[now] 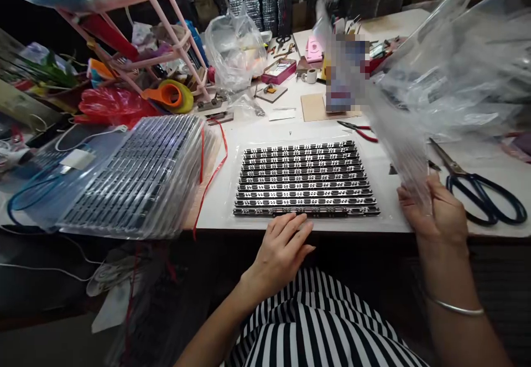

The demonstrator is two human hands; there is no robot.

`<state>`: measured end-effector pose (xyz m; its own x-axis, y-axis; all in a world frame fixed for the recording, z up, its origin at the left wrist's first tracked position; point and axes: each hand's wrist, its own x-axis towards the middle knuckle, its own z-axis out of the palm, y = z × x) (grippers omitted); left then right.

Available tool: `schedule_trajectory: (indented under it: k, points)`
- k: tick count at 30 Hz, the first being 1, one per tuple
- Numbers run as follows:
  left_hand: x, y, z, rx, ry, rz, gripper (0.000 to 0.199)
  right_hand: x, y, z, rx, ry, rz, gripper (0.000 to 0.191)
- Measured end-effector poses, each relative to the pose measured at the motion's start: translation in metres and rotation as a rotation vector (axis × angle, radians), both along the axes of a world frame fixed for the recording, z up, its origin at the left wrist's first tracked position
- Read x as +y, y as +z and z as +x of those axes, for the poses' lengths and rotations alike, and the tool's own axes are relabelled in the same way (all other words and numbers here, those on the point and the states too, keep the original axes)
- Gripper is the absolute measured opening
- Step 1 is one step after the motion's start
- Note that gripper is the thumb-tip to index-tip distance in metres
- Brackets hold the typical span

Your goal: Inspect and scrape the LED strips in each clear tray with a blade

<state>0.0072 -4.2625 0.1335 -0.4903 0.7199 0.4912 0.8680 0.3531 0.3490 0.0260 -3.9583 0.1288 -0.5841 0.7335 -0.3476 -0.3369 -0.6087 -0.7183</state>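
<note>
Rows of dark strips with bright metallic parts (302,178) lie in a clear plastic tray (390,215) at the table's front edge. My left hand (286,240) rests at the near side of the tray, fingers stretched out by the nearest strip. At the right, my right hand (440,209) is closed on a clear plastic sheet (400,140), which rises up and away from the fingers. Large scissors with dark blue handles (483,190) lie just beyond that hand. Red-handled pliers (360,131) lie behind the tray.
A stack of filled clear trays (136,173) stands on the left, with a red ribbon (213,176) beside it. Behind it rises a cluttered pink rack (166,24). Crumpled plastic bags (468,74) fill the back right. A purple box (279,71) sits at the back.
</note>
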Motion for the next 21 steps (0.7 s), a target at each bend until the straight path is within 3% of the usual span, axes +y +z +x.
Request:
schedule_trajectory:
  k: [4, 10, 18, 21]
  points:
    - [0.006, -0.005, -0.002, -0.011, 0.047, -0.069, 0.04, 0.0, -0.004, 0.001, 0.017, 0.031, -0.001, 0.032]
    - [0.004, -0.002, -0.008, -0.047, 0.025, -0.146, 0.04, 0.002, -0.005, 0.002, 0.018, 0.036, 0.017, 0.032]
    - [0.01, -0.002, -0.009, -0.049, 0.034, 0.157, 0.028, 0.002, -0.005, 0.002, 0.015, 0.037, 0.006, 0.03]
    - [0.02, -0.001, -0.015, 0.005, 0.086, 0.177, 0.026, 0.002, -0.004, 0.002, 0.017, 0.037, 0.005, 0.033]
